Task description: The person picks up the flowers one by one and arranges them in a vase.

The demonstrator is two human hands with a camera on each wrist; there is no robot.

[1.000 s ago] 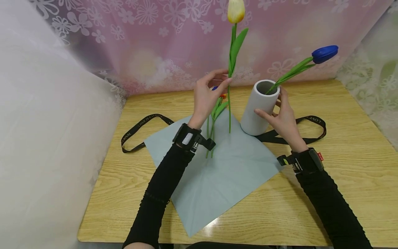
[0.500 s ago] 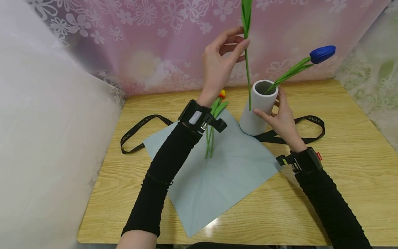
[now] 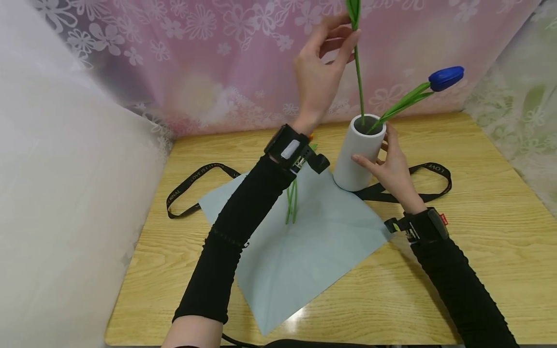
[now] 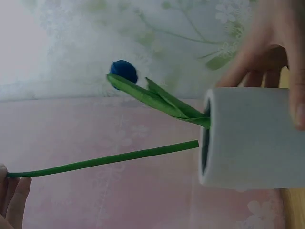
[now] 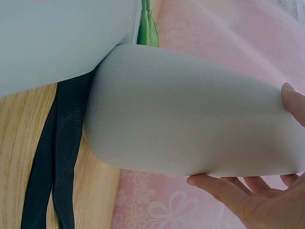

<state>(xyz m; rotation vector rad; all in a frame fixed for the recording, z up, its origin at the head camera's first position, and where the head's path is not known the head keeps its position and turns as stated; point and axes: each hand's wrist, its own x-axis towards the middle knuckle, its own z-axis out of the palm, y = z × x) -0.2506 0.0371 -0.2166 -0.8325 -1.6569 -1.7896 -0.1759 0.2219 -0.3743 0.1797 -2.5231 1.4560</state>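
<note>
High over the table, my left hand (image 3: 319, 72) pinches the green stem (image 3: 359, 82) of a tulip between thumb and fingers. Its bloom lies beyond the top of the head view. The lower stem end is at the mouth of a white vase (image 3: 353, 162); in the left wrist view the stem tip (image 4: 190, 145) appears just at the rim. A blue tulip (image 3: 446, 79) leans rightward out of the vase. My right hand (image 3: 393, 171) holds the vase's side, thumb in front and fingers behind, and the right wrist view shows the vase (image 5: 190, 109) tilted in its grip.
Light blue-grey wrapping paper (image 3: 304, 261) covers the table's middle, with more tulip stems (image 3: 290, 208) on it, partly hidden by my left arm. Black lettered ribbon (image 3: 178, 193) loops out on the left, and another ribbon loop (image 3: 448, 179) lies right of the vase. A pink curtain (image 3: 196, 87) hangs behind.
My left hand has raised the tulip and carried it rightward, from beside the vase to above its mouth; the bloom has left the view. My right hand keeps holding the vase.
</note>
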